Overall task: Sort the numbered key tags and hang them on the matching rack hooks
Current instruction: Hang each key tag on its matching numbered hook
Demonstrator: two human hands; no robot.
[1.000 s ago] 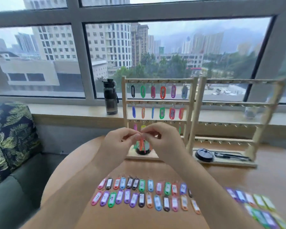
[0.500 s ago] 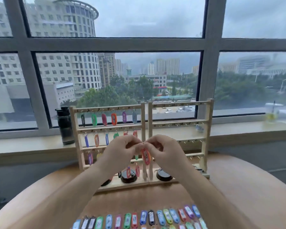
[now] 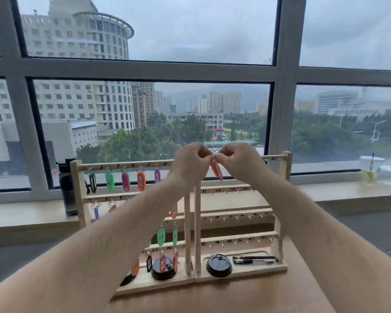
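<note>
Up at 12 o'clock, over the join of the two racks, both hands meet fingertip to fingertip. L hand point(image 3: 191, 164) and R hand point(image 3: 237, 162) each have a closed grip, fingers curled, pinching the top end of an orange tag point(image 3: 217, 170). The tag hangs below the pinch, lower end tilted toward 5 o'clock, in front of the top rail. Its ring is too small to make out, and I can't tell if it touches a hook.

L rack point(image 3: 80, 199), at 8 o'clock of the hands, carries hung tags. Its top rail has black point(image 3: 92, 182), green point(image 3: 110, 181), pink point(image 3: 125, 181), orange point(image 3: 141, 180) and purple point(image 3: 157, 176) in a row. More hang on the lower rails, partly hidden by the L forearm. R rack point(image 3: 286, 164), at 4 o'clock, shows rails w/ small hooks and handwritten nos. The racks' inner posts stand just beside each other.

Each rack base holds a black lid: L lid point(image 3: 163, 271), R lid point(image 3: 219, 265). A pen point(image 3: 253, 259) lies at 3 o'clock of the R lid. Both racks stand on the wood desk point(image 3: 212, 299).

On the sill, a dark bottle point(image 3: 67, 188) stands at 9 o'clock of the L rack. A clear cup point(image 3: 370, 171) w/ straw sits far off at 3 o'clock.
</note>
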